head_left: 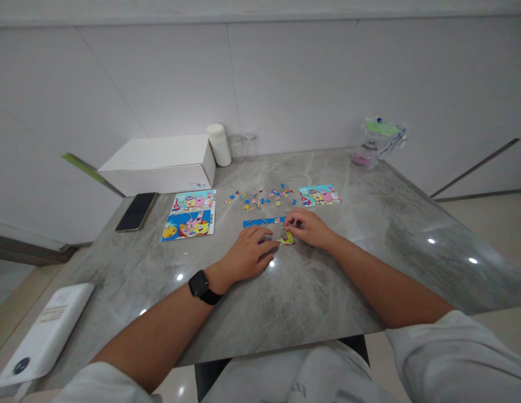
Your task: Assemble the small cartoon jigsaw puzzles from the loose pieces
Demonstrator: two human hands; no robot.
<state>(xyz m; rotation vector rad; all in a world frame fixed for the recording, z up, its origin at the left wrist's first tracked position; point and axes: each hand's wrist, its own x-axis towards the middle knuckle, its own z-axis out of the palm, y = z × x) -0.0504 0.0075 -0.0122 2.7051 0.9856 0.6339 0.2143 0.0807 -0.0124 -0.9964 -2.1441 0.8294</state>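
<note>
A partly assembled jigsaw puzzle (257, 222) lies on the grey marbled table, with a blue top strip and a yellow part at its lower right. My left hand (252, 252), wearing a black watch (204, 286), rests over the puzzle's left and middle, fingers apart, hiding much of it. At the puzzle's right edge, my right hand (306, 226) pinches a small puzzle piece that its fingertips mostly cover. Beyond both hands, loose puzzle pieces (263, 200) are scattered. One cartoon picture card (320, 195) lies to their right, and a larger picture sheet (190, 215) lies left.
A white box (159, 162), a white cylinder (219, 145) and two clear glasses (249, 148) stand near the wall. A phone (136, 212) and a white power bank (46, 333) lie left. At the back right sits a clear plastic bag (376, 145).
</note>
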